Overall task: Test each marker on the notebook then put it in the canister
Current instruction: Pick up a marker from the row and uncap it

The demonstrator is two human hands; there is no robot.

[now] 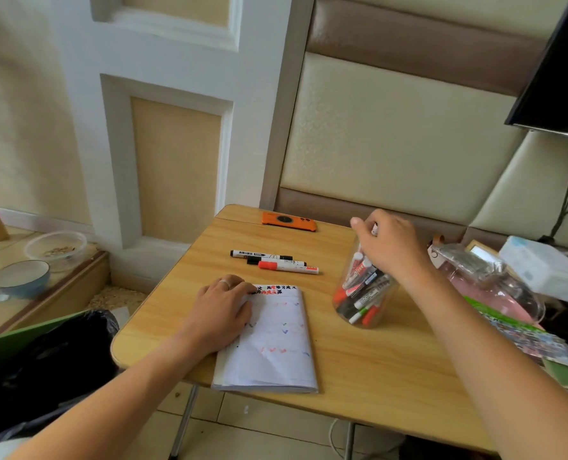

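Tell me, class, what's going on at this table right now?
A person is sorting markers. The right hand is over the mouth of the clear canister, fingers curled round what looks like a marker end. The canister already holds many markers. The left hand rests flat on the notebook, which bears test marks. Three markers lie on the table.

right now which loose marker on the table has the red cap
The red-capped marker, lying nearest the notebook; the other two loose markers behind it have black caps.
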